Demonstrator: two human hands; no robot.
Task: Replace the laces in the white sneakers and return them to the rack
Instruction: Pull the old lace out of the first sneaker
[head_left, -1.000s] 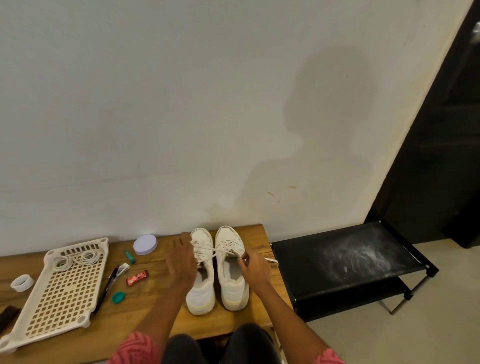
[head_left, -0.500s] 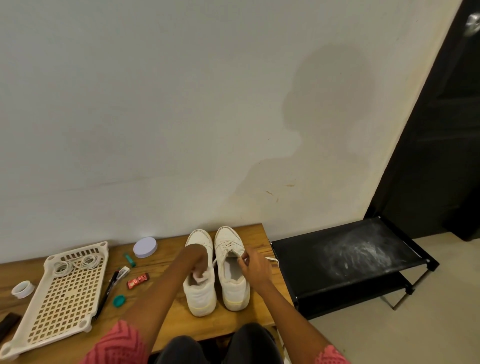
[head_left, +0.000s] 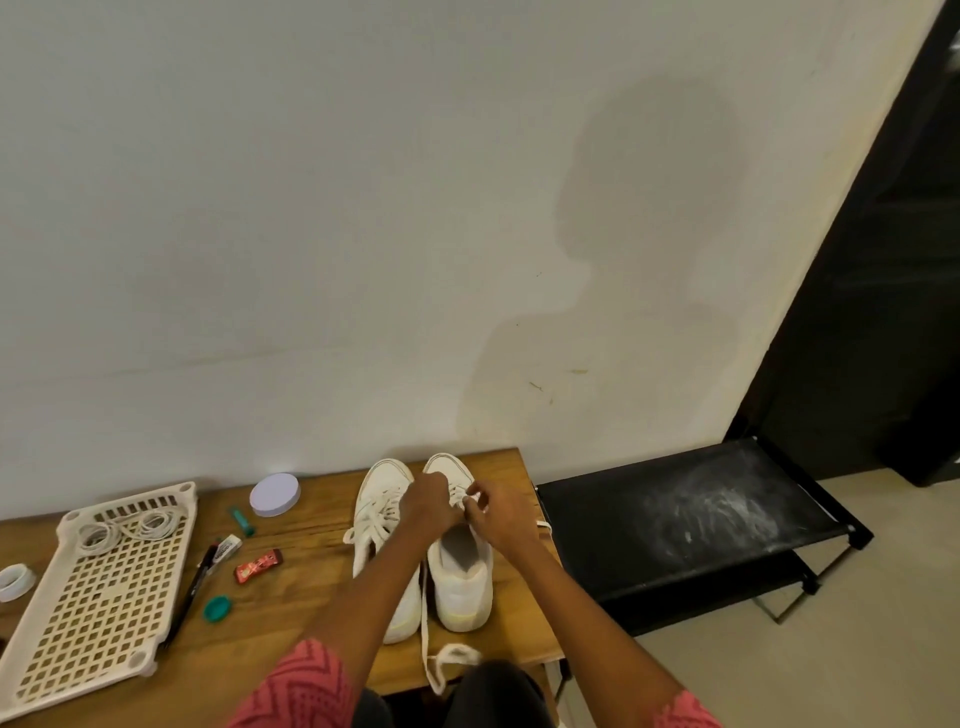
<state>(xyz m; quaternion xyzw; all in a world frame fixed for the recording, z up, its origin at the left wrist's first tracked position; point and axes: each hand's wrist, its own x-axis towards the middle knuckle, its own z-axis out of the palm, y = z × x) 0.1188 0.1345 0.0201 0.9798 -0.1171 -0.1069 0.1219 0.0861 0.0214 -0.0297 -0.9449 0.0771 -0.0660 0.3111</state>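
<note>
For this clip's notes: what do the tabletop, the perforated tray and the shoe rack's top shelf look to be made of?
Tabletop: wood, smooth with a low sheen; brown grain lines and plank seams show.
Perforated tray: likely moulded plastic, cream and matte; uniform square holes, rounded corner sockets.
Shoe rack: top shelf looks like black fabric stretched between dark, probably metal, bars; whitish dusty smears.

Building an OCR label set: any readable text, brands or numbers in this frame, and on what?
No text reads clearly.
Small red snack wrapper on the wooden table: printing, too blurred to read.
Small white-and-black packet beside the black pen: dark lettering, too small to read.
White sneakers, round lilac lid, white perforated plastic tray: no visible text.
</note>
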